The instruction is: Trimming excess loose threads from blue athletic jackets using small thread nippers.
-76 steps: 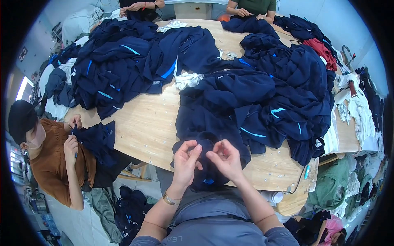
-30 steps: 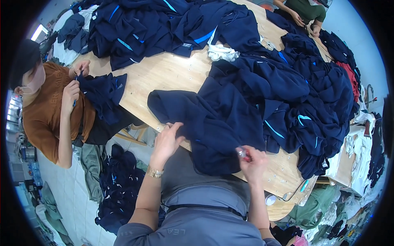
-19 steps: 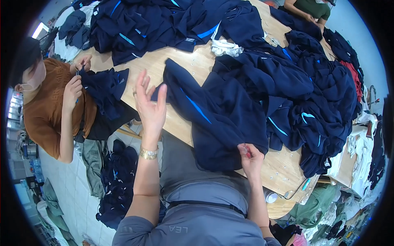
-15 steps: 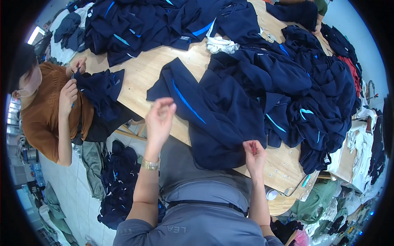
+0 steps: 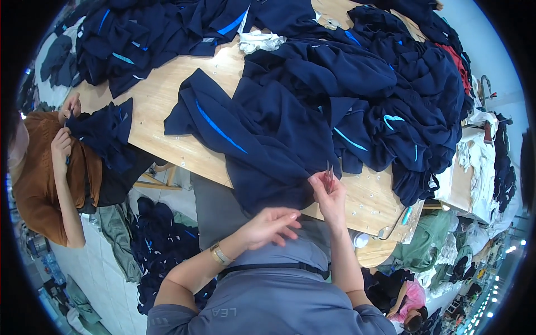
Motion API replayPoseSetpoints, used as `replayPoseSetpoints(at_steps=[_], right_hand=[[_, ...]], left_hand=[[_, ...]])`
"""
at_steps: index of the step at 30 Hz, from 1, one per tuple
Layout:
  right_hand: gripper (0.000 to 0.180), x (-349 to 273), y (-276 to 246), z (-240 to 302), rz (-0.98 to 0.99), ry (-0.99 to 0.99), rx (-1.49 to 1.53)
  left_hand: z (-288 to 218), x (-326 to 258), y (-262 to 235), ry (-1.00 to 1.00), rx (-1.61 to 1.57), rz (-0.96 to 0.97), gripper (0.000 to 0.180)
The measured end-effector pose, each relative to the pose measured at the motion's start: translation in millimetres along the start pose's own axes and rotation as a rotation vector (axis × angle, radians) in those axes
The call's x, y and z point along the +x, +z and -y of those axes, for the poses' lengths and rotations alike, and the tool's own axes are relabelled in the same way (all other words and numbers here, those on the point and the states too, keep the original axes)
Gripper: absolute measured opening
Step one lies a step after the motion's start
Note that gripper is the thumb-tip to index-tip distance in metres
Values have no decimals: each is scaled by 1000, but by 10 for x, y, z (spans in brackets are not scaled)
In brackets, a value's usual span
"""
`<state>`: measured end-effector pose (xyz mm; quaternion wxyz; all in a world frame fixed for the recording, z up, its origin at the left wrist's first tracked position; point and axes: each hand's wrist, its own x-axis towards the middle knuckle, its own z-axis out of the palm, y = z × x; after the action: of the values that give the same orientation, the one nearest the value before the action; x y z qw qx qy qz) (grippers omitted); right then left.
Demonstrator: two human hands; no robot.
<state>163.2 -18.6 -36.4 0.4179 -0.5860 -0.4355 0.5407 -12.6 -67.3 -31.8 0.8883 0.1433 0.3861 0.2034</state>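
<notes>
Navy garment (image 5: 268,139), on table (image 5: 167,106): likely soft, light, limp. Right hand (image 5: 328,192) pinches its hem; best held there. Left hand (image 5: 268,226) loose, empty.

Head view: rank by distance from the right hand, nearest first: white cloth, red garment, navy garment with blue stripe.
1. Navy garment with blue stripe: touching the right hand, at the table's near edge.
2. Red garment: far right, in the navy pile.
3. White cloth: top centre, at the table's far side.

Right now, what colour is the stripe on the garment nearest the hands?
Bright blue, on a dark navy garment; the stripe shows best in the head view.
</notes>
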Motion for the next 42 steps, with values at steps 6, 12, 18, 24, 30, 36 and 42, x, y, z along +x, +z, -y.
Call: replayPoseSetpoints(at_steps=[6, 12, 18, 24, 30, 36, 42], right_hand=[[21, 0, -34, -60, 44, -12, -132], [12, 79, 29, -53, 104, -71, -239], [13, 16, 161, 243, 117, 23, 95], [14, 14, 307, 585, 297, -52, 547], [12, 147, 367, 646, 107, -55, 260], [19, 52, 447, 671, 34, -306, 235], [19, 66, 535, 686, -19, -772, -185]], left_hand=[[241, 111, -7, -164, -926, -124, 32], [138, 91, 104, 81, -959, -333, 29], [-279, -303, 324, 160, -937, -317, 22], [-637, -433, 284, 148, -823, 246, 32], [-723, -294, 246, 474, -547, 69, 12], [-644, -103, 369, 789, -504, -29, 40], [-564, 78, 316, 844, -479, -108, 27]])
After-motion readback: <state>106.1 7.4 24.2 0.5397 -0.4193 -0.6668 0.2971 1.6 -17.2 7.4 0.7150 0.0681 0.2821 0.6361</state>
